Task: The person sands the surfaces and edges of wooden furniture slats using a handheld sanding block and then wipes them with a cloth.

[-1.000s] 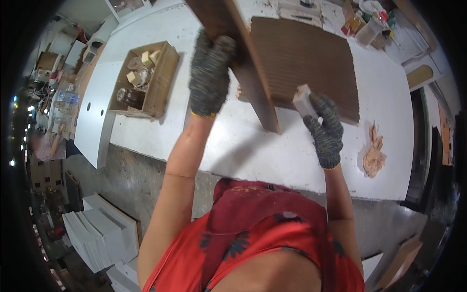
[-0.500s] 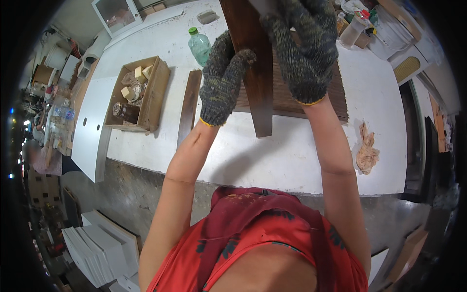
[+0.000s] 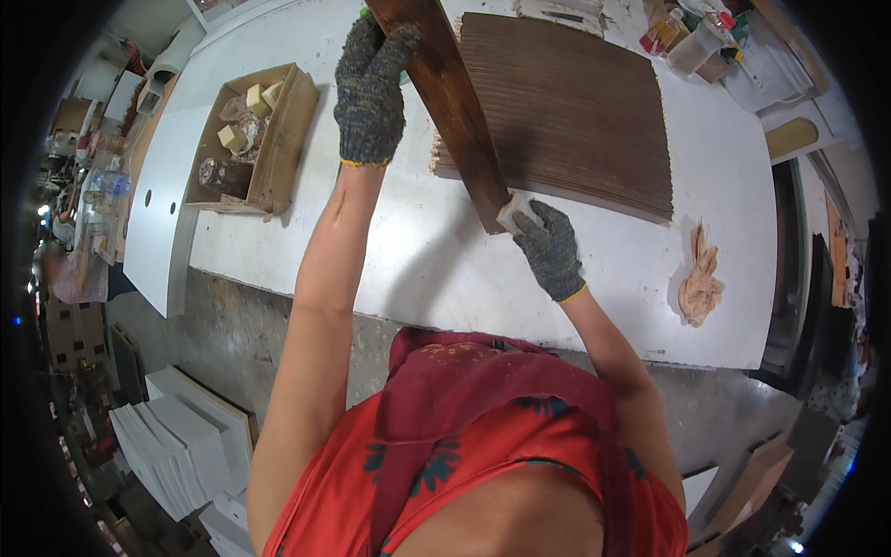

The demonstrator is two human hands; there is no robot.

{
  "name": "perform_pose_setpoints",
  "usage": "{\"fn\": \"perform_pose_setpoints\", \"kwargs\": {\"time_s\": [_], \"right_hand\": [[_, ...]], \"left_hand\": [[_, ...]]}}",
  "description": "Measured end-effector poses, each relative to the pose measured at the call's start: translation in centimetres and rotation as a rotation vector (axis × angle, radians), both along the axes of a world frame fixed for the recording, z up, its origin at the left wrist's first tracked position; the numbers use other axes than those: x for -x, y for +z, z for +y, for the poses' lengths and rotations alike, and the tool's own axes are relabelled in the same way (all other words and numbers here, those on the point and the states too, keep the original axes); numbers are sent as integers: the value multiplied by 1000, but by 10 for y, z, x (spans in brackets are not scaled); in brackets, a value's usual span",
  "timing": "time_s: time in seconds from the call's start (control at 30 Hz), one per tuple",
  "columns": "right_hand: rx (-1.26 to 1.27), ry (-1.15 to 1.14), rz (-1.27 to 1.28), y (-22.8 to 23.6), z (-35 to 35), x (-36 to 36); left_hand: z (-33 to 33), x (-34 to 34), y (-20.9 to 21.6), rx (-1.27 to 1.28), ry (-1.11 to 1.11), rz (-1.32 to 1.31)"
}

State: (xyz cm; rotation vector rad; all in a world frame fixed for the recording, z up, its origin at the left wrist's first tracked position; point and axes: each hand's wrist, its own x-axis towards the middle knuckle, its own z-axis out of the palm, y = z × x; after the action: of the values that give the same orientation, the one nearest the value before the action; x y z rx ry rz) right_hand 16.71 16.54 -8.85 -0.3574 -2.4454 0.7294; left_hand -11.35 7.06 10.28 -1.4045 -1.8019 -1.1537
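Note:
A long dark brown wooden board (image 3: pixel 457 107) is held tilted over the white worktable (image 3: pixel 436 278), its near end close to me. My left hand (image 3: pixel 373 97), in a dark knitted glove, grips the board's left edge toward the far end. In the fingers of my right hand (image 3: pixel 551 252), gloved the same way, is a small whitish block (image 3: pixel 515 213), pressed to the board's edge at the near end. Beyond my right hand lies a stack of brown slats or boards (image 3: pixel 575 111). What the block is made of I cannot tell.
On the left stands a wooden box (image 3: pixel 278 153) with pale blocks and a dark jar in it. A crumpled beige cloth (image 3: pixel 701 278) lies at the right. Bottles (image 3: pixel 696 46) stand at the far right. White panels (image 3: pixel 181 446) lean below the table.
My right hand has come down toward me along the board to its near end, and the whitish block now shows. My left hand has moved left and farther away; the board has tilted leftward.

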Motion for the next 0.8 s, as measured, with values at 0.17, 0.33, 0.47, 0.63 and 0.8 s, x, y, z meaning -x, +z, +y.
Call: {"fn": "perform_pose_setpoints", "kwargs": {"time_s": [0.17,0.33,0.47,0.63,0.8], "right_hand": [[-234,37,-190,5,3,-32],[-130,-117,-212,23,6,-57],[618,-251,98,22,7,-88],[1121,-381,453,22,-11,-114],[1019,-429,563,3,-23,-152]], "left_hand": [[4,19,-9,12,-37,-80],[14,-5,4,-305,-473,-993],[21,-28,-30,-262,-629,-1091],[37,-94,-120,98,-459,-1510],[50,-122,-134,68,-594,-1849]]}}
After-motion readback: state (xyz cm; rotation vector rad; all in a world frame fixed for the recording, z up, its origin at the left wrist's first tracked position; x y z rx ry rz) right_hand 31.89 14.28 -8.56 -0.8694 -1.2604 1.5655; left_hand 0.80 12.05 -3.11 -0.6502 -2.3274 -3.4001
